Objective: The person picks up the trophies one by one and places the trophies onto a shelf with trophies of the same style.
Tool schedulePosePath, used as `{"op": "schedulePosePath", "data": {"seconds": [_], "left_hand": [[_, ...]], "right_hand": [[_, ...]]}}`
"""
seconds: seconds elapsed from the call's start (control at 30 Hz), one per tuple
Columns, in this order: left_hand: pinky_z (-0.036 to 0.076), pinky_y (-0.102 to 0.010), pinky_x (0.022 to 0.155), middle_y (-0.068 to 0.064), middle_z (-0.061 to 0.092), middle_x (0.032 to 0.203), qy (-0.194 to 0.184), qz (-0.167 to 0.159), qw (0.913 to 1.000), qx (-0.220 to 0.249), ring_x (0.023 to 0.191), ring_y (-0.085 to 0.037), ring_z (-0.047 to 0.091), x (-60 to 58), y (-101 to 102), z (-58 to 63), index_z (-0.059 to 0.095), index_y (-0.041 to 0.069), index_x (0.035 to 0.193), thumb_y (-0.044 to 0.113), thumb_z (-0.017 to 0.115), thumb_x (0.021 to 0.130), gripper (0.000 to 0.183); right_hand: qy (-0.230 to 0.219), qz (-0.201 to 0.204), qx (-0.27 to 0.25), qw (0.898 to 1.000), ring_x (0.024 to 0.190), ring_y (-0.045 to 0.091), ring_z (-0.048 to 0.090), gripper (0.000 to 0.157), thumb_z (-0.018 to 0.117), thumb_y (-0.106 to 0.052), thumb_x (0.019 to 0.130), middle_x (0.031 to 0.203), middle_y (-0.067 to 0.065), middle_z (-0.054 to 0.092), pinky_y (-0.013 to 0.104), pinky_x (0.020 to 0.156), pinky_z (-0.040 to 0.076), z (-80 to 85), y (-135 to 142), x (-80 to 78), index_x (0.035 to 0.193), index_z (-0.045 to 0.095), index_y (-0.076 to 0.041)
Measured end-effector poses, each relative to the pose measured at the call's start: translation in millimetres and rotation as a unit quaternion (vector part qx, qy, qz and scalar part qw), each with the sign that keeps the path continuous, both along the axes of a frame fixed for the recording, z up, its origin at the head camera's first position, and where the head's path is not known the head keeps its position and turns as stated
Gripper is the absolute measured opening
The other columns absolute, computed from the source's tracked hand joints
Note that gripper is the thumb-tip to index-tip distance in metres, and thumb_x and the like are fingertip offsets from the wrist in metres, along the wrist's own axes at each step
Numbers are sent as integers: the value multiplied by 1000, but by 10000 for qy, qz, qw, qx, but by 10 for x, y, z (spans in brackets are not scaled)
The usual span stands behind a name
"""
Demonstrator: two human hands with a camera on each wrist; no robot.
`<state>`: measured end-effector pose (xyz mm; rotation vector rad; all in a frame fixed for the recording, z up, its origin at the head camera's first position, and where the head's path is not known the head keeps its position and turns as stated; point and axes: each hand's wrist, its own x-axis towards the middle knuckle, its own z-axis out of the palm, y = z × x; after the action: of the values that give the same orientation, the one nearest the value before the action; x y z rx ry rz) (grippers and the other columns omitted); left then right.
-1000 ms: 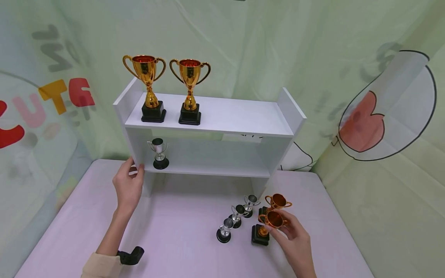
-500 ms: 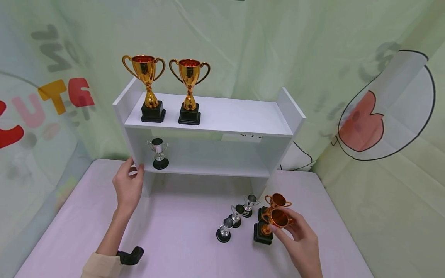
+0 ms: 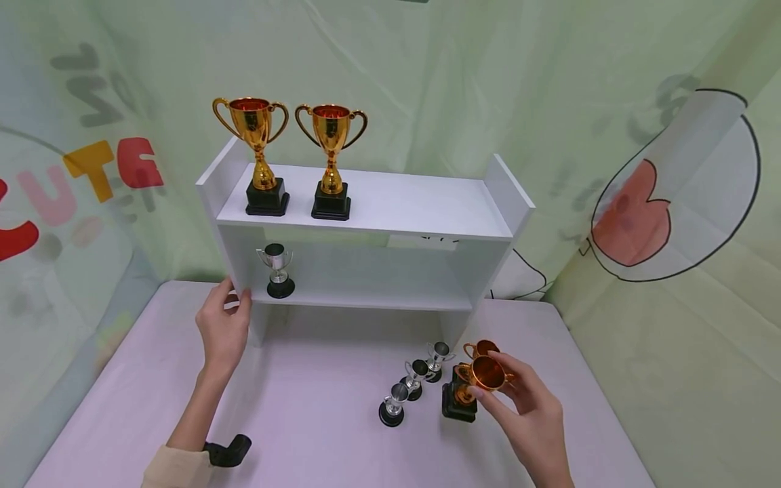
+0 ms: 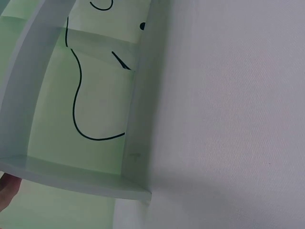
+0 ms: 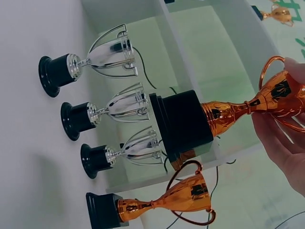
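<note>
My right hand (image 3: 529,417) pinches a copper-gold trophy (image 3: 488,373) by its cup, fingers and thumb around the bowl. In the right wrist view that trophy (image 5: 228,112) hangs off the table, its black base clear of the surface. A second copper-gold trophy (image 5: 188,195) stands behind it, partly hidden in the head view. To its left three small silver trophies (image 3: 417,370) stand in a slanting row. At the shelf's left side, my left hand (image 3: 224,332) holds the side panel of the white shelf unit (image 3: 415,200) with thumb and fingers.
On the top board two larger gold trophies (image 3: 331,156) stand toward the left. One silver trophy (image 3: 278,271) is on the middle board's left end. The shelf unit stands on a pale cloth-covered table (image 3: 317,420), with green curtain (image 3: 451,88) behind.
My right hand has raised the copper-gold trophy and shifted slightly right and away from me; it now covers more of the trophy behind. The left hand stays on the shelf unit.
</note>
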<state>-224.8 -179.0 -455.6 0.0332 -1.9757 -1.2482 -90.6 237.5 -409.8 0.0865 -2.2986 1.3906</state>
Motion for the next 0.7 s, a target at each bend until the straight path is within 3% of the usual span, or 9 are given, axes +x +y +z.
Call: {"op": "schedulePosePath", "data": {"seconds": [0.33, 0.43, 0.7], "left_hand": [[44, 5, 72, -25, 70, 108, -13, 26, 10000, 8, 86, -36, 69, 14, -18, -15, 68, -4, 128, -7, 65, 94, 34], [44, 5, 71, -25, 70, 109, -29, 45, 10000, 9, 86, -34, 68, 10, -17, -5, 68, -4, 127, -7, 65, 94, 33], [44, 5, 71, -25, 70, 106, -65, 67, 10000, -18, 84, -33, 69, -9, -11, 1, 69, -5, 124, -8, 65, 93, 32]], "right_hand": [[416, 559, -79, 9975, 98, 5, 70, 62, 85, 14, 72, 122, 4, 69, 15, 88, 58, 61, -48, -68, 129, 65, 0], [557, 689, -25, 9961, 98, 6, 70, 62, 85, 15, 72, 122, 0, 69, 15, 87, 58, 89, -62, -94, 129, 66, -1], [1207, 1034, 260, 9869, 92, 6, 69, 66, 85, 20, 66, 114, 0, 72, 14, 85, 59, 238, -110, -160, 126, 67, 1]]}}
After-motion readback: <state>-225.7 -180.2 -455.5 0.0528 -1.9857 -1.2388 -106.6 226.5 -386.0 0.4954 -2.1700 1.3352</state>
